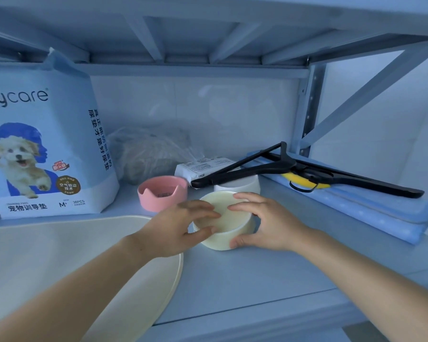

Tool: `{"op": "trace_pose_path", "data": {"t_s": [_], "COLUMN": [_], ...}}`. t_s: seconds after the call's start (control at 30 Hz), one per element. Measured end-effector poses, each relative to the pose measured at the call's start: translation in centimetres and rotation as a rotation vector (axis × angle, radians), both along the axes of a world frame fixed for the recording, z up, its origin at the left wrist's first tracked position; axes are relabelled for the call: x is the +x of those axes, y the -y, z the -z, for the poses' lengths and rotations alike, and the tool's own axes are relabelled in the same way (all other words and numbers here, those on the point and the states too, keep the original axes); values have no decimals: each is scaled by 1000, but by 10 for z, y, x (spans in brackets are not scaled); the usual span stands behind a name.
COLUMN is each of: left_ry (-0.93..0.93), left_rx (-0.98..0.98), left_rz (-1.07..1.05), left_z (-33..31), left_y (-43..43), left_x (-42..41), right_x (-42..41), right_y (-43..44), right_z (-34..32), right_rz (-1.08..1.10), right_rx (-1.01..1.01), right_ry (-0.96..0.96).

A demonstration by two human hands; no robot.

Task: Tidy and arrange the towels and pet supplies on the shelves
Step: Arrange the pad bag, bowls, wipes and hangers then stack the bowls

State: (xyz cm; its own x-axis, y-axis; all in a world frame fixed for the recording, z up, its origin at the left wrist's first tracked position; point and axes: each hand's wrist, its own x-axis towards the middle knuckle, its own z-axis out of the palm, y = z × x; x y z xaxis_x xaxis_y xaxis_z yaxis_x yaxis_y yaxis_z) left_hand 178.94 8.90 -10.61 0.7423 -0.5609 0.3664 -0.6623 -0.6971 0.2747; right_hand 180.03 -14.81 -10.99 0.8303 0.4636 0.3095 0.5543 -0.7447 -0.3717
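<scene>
A: What are the hands doing?
B: In the centre of the frame, the left hand [181,229] and right hand [263,224] grip the cream bowl [224,218], thumbs on its wall, fingers over the rim.
A: And around it?
B: The pink bowl [161,195] is just upper left. The pad bag [43,144] stands far left. The blue towel [381,208] lies right, under the black hangers [307,169].

head camera looks forward-down, close over shelf [269,275]

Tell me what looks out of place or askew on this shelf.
The black hangers lie crooked across the folded blue towels, one arm jutting over the white bowl. They look stray among pet supplies. The cream bowl gripped by the left hand and right hand shows nothing odd.
</scene>
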Motion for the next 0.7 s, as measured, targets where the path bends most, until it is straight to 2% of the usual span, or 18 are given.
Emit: {"op": "trace_pose_path", "data": {"t_s": [0.23,0.5,0.7], "left_ry": [-6,70,136], "left_rx": [15,123,82], "left_rz": [-34,-106,-106], "left_z": [6,5,4], "left_y": [-1,7,3], "left_x": [-4,-4,-5], "right_x": [5,5,-2], "right_y": [14,12,1], "right_z": [-2,1,2], "right_rz": [-95,-78,-27], "right_rx": [-44,0,7], "right_ry": [-29,50,117]}}
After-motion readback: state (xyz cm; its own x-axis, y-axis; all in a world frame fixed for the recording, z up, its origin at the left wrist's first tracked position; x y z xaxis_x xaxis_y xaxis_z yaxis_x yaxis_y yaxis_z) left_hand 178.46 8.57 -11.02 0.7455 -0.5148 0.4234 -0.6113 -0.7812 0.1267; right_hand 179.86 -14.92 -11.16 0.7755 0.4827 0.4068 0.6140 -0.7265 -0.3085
